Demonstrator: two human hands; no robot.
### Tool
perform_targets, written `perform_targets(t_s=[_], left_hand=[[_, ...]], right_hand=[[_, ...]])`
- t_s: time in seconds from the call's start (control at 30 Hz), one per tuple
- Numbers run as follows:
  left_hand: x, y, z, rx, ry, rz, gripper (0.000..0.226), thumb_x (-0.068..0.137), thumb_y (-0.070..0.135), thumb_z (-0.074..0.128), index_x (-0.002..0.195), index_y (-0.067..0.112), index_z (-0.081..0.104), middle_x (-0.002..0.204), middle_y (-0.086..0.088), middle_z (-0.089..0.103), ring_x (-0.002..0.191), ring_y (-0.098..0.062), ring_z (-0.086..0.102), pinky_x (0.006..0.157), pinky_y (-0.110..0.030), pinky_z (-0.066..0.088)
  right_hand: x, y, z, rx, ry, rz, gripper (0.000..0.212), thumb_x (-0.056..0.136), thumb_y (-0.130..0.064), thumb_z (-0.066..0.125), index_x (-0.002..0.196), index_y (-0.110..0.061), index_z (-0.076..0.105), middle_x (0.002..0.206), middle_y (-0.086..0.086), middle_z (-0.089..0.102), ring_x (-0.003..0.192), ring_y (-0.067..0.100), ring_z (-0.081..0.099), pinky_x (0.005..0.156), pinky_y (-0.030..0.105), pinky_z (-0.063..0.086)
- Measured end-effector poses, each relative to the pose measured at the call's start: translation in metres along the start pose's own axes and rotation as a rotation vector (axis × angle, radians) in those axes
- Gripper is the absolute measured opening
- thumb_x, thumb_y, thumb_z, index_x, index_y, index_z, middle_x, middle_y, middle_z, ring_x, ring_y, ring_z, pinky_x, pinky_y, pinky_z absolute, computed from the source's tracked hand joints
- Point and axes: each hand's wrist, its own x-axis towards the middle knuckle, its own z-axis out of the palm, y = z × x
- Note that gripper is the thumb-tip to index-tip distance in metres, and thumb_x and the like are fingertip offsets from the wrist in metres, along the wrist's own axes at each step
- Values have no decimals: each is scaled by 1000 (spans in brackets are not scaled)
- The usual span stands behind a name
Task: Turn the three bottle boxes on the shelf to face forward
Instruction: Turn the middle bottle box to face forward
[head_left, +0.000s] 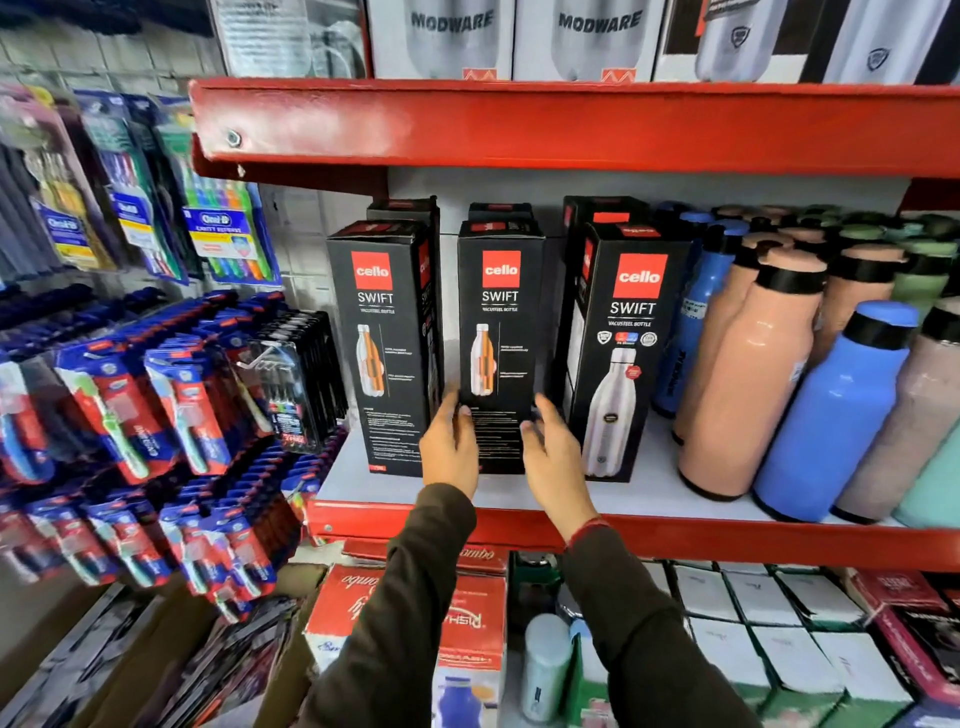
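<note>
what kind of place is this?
Most likely a retail shop aisle, household goods. Red metal shelf holds boxed Cello Swift bottles beside loose plastic bottles, with Oral-B toothbrush packs hanging at left.

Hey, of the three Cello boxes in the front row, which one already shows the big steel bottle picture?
The right box, beside the blue bottle. The left box and the middle box show a small cutaway bottle with text instead.

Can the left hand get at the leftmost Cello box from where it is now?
Probably yes: the left hand sits at the middle box, right beside the leftmost box, whose front looks unobstructed.
</note>
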Motion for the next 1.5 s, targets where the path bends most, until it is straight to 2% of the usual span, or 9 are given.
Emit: perform_targets(t_s=[0.13, 0.2, 0.3, 0.4, 0.67, 1.0, 1.17, 1.33, 1.5], left_hand=[[7, -7, -6, 19, -7, 20, 38, 101, 20, 46, 138, 12, 53, 131, -10, 65, 116, -13, 59, 88, -5, 34], [8, -9, -8, 33, -16, 36, 38, 101, 20, 47, 138, 13, 53, 130, -7, 65, 118, -14, 60, 92, -9, 37], [8, -9, -10, -18, -37, 54, 38, 100, 20, 50, 137, 18, 54, 122, 6, 66, 104, 14, 58, 89, 0, 39], [8, -6, -10, -123, -44, 61, 37, 99, 19, 52, 135, 19, 56, 115, 19, 61, 96, 31, 53, 84, 7, 37], [-1, 12, -11, -537, -37, -96, 31, 104, 28, 39, 117, 27, 67, 115, 9, 71, 117, -8, 64, 101, -30, 51], [-11, 3, -13, -530, 3, -87, 34, 103, 28, 42, 115, 20, 72, 116, 5, 74, 116, -13, 66, 100, -35, 51], [-5, -3, -8, -261, -23, 30, 41, 102, 17, 41, 142, 20, 48, 143, 4, 53, 134, -4, 46, 105, -3, 32], [4, -16, -8, -138, -26, 6, 45, 101, 6, 39, 145, 12, 42, 145, -4, 51, 132, -9, 45, 97, 5, 27], [2, -24, -14, -113, 11, 39, 39, 95, 5, 52, 134, 12, 55, 123, 0, 65, 117, -14, 60, 101, -20, 43]], right_hand=[[-1, 3, 7, 14, 30, -6, 47, 101, -11, 48, 146, -17, 42, 125, -6, 55, 111, 3, 53, 88, 2, 35], [-1, 4, 7, 25, 34, 5, 47, 100, -11, 48, 146, -18, 42, 129, -4, 56, 119, 7, 53, 96, 9, 39], [-3, 2, 6, 64, 37, 0, 50, 99, -7, 50, 147, -20, 41, 141, 0, 55, 130, 15, 53, 112, 34, 41], [-3, 1, 1, 74, 40, -1, 57, 96, -6, 55, 149, -22, 39, 141, 2, 56, 130, 17, 54, 111, 41, 44], [-6, -6, 0, 8, 54, -43, 88, 70, -27, 86, 144, -26, 39, 128, -5, 64, 119, 10, 61, 102, 37, 52], [-6, -12, 12, -78, 208, -83, 93, 59, -38, 89, 137, -23, 42, 126, -3, 63, 118, 13, 59, 100, 35, 52], [-4, -13, 9, -30, 183, -82, 92, 54, -44, 81, 135, -28, 43, 123, -7, 64, 115, 8, 60, 99, 29, 52], [-4, -8, 7, 24, 85, -48, 97, 57, -39, 76, 143, -33, 31, 136, -7, 55, 127, 8, 53, 108, 33, 46], [-2, -6, 4, -20, -10, -47, 107, 65, -43, 66, 155, -32, 10, 159, -6, 30, 146, 7, 28, 120, 33, 27]])
